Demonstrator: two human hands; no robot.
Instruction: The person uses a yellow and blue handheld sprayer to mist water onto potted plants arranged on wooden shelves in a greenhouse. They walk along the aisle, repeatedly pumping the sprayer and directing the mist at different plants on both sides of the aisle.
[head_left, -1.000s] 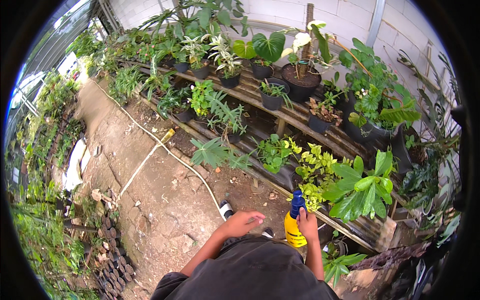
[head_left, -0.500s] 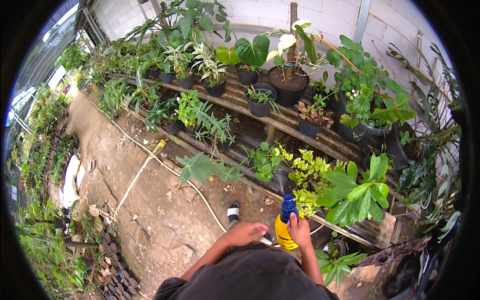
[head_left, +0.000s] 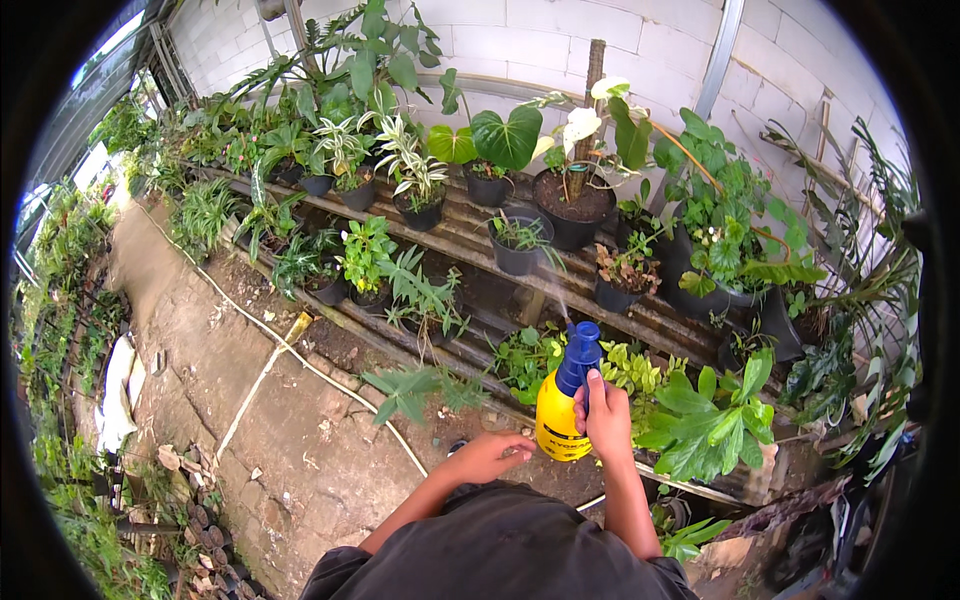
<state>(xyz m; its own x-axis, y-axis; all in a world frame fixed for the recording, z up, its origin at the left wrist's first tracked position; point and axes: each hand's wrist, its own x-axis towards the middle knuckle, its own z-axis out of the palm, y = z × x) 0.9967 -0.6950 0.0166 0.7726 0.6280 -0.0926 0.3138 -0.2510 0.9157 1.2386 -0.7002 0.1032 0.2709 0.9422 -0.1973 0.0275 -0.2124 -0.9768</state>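
Note:
My right hand (head_left: 607, 418) is wrapped round the handle of a yellow pressure sprayer (head_left: 560, 415) with a blue top. The thumb rests high on the handle. From the nozzle a thin mist rises toward a dark pot (head_left: 519, 246) with a small narrow-leaved plant. Low in front of my body, my left hand (head_left: 490, 457) holds nothing, its fingers loosely extended toward the sprayer without touching it. Just beyond the sprayer grow a bushy green plant (head_left: 525, 360) and a yellow-green one (head_left: 640, 370).
Stepped shelves (head_left: 440, 240) carry several potted plants along a white block wall (head_left: 560, 45). A large-leaved plant (head_left: 715, 425) stands at the right. Across the dirt path (head_left: 300, 440) run a pale hose (head_left: 345, 383) and a stick (head_left: 260, 385); a white sack (head_left: 120, 390) lies leftward.
My right hand has raised the sprayer up and forward, toward the shelves. Mist now shows at its nozzle. My left hand has moved only slightly, and the view has shifted a little.

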